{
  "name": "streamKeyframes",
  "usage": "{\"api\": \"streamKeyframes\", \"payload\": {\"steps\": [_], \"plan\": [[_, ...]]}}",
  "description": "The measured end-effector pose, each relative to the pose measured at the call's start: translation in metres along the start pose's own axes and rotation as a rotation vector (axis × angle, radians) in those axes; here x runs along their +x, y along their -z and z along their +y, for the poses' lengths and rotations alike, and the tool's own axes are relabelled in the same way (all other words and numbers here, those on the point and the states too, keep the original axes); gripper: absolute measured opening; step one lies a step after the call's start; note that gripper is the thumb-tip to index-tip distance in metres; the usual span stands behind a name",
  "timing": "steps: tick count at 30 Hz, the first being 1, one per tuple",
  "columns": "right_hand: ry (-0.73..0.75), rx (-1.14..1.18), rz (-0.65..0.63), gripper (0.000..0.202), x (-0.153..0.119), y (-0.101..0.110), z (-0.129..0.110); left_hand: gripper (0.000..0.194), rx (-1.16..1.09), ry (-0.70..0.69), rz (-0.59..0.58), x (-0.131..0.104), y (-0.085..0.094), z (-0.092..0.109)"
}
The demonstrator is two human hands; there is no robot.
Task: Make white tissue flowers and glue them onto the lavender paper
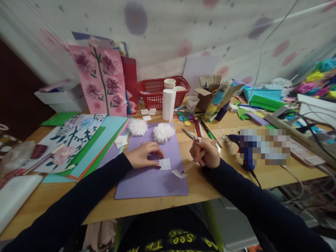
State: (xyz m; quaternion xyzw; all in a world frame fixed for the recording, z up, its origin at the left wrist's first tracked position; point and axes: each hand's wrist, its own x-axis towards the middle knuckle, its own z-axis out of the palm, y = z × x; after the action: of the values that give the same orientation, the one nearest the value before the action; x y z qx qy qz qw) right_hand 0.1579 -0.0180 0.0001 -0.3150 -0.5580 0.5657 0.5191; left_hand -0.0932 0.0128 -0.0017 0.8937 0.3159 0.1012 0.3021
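Observation:
On the purple sheet point(157, 187), my left hand point(144, 155) rests with thumb and fingers apart, the thumb tip at the edge of a small white paper square point(165, 164). My right hand point(204, 153) is closed around a pale, slim stick point(189, 166), slanted down to the left. A second white paper piece point(179, 174) is at the stick's dark lower tip; whether it is stuck there I cannot tell. Two ruffled white paper flowers, one on the left point(138, 127) and one on the right point(164, 132), sit at the sheet's far end.
Behind the flowers stand a white paper roll point(168, 105) and a red basket point(151, 94) with paper cups. Scissors point(188, 133) and pens lie beyond my right hand. A blue glue gun point(246, 154) stands to the right. Coloured sheets point(86, 161) lie left.

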Motion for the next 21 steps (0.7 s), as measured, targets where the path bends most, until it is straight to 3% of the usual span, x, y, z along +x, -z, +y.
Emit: {"api": "streamKeyframes", "payload": {"steps": [8, 15, 17, 21], "plan": [[-0.165, 0.160, 0.244, 0.042, 0.019, 0.013, 0.002, 0.027, -0.002, 0.014, -0.007, -0.001, 0.000, 0.001], [-0.059, 0.096, 0.508, 0.041, 0.021, 0.014, 0.013, 0.028, -0.006, 0.039, -0.017, 0.000, 0.001, 0.002], [-0.061, 0.012, 0.516, 0.040, 0.022, 0.006, 0.015, 0.028, -0.007, 0.044, -0.022, 0.000, 0.001, 0.002], [-0.091, -0.108, 0.408, 0.040, 0.022, -0.010, 0.022, 0.027, -0.001, 0.037, -0.020, 0.000, 0.001, 0.003]]}}
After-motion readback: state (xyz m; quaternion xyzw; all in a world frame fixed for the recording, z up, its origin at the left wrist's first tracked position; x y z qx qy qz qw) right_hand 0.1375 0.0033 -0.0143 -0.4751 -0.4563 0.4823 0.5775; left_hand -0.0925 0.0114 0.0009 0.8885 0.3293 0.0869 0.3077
